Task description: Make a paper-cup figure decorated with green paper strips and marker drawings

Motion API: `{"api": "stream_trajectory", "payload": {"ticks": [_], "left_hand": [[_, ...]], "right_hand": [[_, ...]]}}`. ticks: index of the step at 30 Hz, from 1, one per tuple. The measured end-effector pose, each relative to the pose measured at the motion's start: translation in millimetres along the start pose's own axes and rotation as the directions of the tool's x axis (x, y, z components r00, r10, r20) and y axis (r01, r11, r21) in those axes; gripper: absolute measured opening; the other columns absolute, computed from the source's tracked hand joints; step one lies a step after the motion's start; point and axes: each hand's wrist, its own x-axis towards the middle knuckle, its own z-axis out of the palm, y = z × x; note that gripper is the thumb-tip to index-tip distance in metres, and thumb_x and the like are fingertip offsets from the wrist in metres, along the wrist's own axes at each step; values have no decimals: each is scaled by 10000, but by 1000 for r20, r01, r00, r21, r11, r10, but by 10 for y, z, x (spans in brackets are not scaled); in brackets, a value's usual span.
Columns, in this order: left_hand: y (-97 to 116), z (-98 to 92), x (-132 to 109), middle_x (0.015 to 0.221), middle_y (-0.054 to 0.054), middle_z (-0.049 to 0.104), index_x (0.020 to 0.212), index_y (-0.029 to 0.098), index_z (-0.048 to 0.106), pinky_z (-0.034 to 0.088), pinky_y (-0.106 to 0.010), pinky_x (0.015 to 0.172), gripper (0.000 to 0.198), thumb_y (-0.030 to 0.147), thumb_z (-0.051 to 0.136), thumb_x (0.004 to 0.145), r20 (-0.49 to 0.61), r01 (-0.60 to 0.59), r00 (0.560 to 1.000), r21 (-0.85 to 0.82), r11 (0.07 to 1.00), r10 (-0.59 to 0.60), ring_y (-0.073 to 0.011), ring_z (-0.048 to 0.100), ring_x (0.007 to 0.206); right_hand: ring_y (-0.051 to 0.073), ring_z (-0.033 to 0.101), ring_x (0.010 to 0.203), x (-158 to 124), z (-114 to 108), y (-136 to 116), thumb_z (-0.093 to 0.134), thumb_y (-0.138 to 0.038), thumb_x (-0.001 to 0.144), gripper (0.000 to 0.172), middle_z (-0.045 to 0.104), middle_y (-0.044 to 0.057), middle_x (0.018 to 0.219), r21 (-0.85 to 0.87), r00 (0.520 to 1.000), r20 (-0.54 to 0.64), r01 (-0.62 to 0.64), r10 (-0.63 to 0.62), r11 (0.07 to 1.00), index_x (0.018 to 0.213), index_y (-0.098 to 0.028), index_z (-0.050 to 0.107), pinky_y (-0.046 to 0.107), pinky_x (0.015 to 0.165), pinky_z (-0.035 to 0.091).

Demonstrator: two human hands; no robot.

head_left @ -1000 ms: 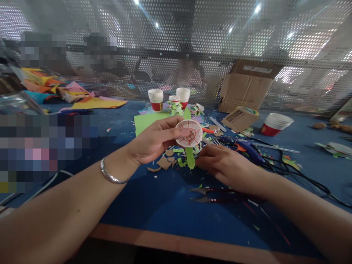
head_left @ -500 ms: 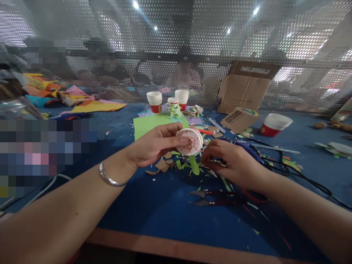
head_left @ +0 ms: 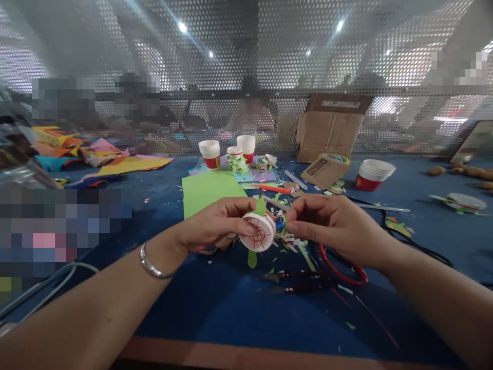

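My left hand pinches a round white paper turtle between thumb and fingers. Red lines form a web on its face, and green paper strips stick out above and below. Just right of it is my right hand, thumb and fingertips pressed together. Whatever those fingertips hold, if anything, is too small to make out. Beneath that hand lie a red loop handle and dark thread snips. Green and white paper scraps lie behind and under the hands.
Green paper lies behind my left hand. Stacked paper cups, small paper turtles and an orange pen are farther back. A cardboard box leans on the mesh screen. More cups and a turtle stand right.
The turtle has tilted in my left hand, and its upper green strip now shows clearly. Both hands sit slightly apart from each other. The whole view has shifted a little.
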Motion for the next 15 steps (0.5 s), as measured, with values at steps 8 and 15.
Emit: {"api": "stream_trajectory", "payload": {"ticks": [8,15], "left_hand": [[-8,39,32,770,-9,657,906,138,728,337,-148,463,159,192,783,767,109,-43,993,40,998,39,-60,462,573],[-29,22,24,820,-12,655,932,139,696,404,-155,559,154,166,765,798,109,-79,992,101,992,68,-89,544,695]], "right_hand": [[104,532,659,13,58,-24,809,-415,833,260,622,-41,732,120,996,63,-74,67,990,853,-198,667,224,618,425],[95,587,655,29,107,-21,778,-467,871,317,655,-22,714,262,996,57,-78,65,962,845,-175,656,218,636,483]]}}
